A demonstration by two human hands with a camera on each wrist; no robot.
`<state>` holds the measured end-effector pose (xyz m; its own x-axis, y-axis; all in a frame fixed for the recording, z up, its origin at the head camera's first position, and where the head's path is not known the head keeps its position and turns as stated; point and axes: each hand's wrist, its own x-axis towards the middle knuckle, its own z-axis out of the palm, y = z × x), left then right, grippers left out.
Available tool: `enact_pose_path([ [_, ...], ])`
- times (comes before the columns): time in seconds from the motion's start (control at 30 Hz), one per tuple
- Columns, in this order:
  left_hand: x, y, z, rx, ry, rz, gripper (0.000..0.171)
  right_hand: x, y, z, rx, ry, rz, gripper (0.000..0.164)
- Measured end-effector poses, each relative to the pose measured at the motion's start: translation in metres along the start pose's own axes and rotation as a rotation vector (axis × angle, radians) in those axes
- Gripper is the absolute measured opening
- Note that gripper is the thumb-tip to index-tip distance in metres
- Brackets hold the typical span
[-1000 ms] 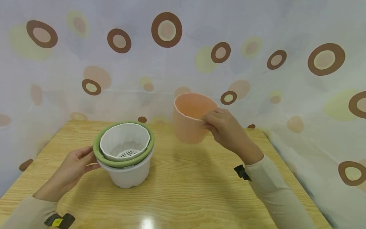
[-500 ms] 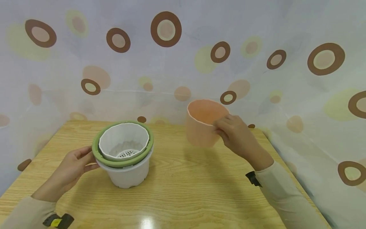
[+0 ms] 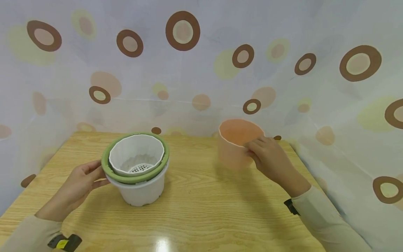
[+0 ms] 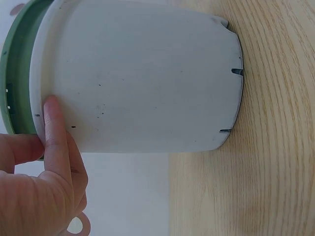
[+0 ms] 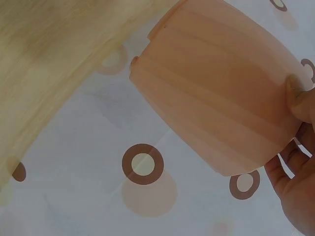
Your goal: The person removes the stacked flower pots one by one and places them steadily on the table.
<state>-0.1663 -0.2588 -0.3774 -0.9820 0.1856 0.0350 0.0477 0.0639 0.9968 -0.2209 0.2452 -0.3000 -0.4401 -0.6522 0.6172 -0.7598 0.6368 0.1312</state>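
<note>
Now, left hand (image 3: 75, 185) pinching flecked white pot (image 4: 142, 78), green pot (image 3: 135, 180) nested inside, right hand (image 3: 272, 161) pinching orange pot (image 3: 233, 153)

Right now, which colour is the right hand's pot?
The pot is peach-orange, clearest in the right wrist view.

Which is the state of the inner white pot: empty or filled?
Empty: inside the inner white pot, the head view shows the floor grid uncovered.
</note>
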Motion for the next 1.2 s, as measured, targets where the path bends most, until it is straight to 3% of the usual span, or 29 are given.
enact_pose_path([
  [0.57,0.001,0.003,0.001,0.020,0.020,-0.044,0.062,-0.036,0.008,-0.001,-0.064,-0.028,0.040,0.024],
  [0.8,0.000,0.001,0.000,0.002,0.022,-0.034,0.062,-0.046,0.010,-0.001,-0.063,-0.026,0.041,0.024],
  [0.93,0.000,0.000,-0.001,-0.008,0.022,-0.026,0.061,-0.054,0.012,-0.002,-0.062,-0.023,0.029,0.009],
  [1.1,0.000,0.001,0.000,-0.002,0.018,-0.025,0.061,-0.065,0.015,-0.005,-0.087,-0.028,0.039,0.045],
  [1.2,0.000,0.001,0.000,0.002,0.016,-0.021,0.061,-0.070,0.017,-0.008,-0.100,-0.027,0.045,0.049],
])
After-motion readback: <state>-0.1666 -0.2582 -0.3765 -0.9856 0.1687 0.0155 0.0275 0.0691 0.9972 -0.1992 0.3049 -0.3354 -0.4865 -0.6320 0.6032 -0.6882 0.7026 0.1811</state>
